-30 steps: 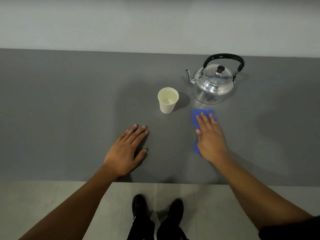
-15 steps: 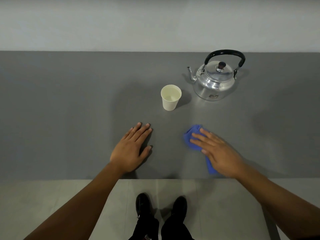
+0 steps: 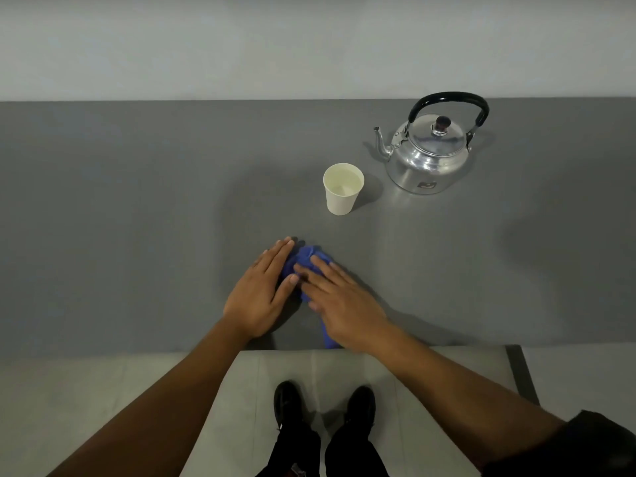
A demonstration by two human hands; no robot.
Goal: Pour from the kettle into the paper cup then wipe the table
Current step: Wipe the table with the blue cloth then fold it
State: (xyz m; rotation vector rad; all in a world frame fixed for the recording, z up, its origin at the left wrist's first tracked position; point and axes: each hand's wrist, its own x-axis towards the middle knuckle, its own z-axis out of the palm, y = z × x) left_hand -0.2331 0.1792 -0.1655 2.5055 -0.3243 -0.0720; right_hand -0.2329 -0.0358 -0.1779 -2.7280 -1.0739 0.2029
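A shiny metal kettle (image 3: 428, 156) with a black handle stands upright at the back right of the grey table (image 3: 137, 218). A white paper cup (image 3: 342, 189) with liquid inside stands upright just left of it and nearer to me. A blue cloth (image 3: 304, 261) lies bunched near the table's front edge. My right hand (image 3: 344, 302) presses flat on the cloth with fingers spread. My left hand (image 3: 263, 292) lies flat on the table and touches the cloth's left side. Much of the cloth is hidden under both hands.
The table's front edge (image 3: 103, 352) runs just behind my wrists. Below it are a pale floor and my two black shoes (image 3: 323, 404). A pale wall (image 3: 309, 46) rises behind the table. A dark table leg (image 3: 521, 373) shows at the lower right.
My right hand has slid the blue cloth from in front of the kettle towards me and to the left, up against my left hand. The cloth has bunched up. My left hand stayed flat.
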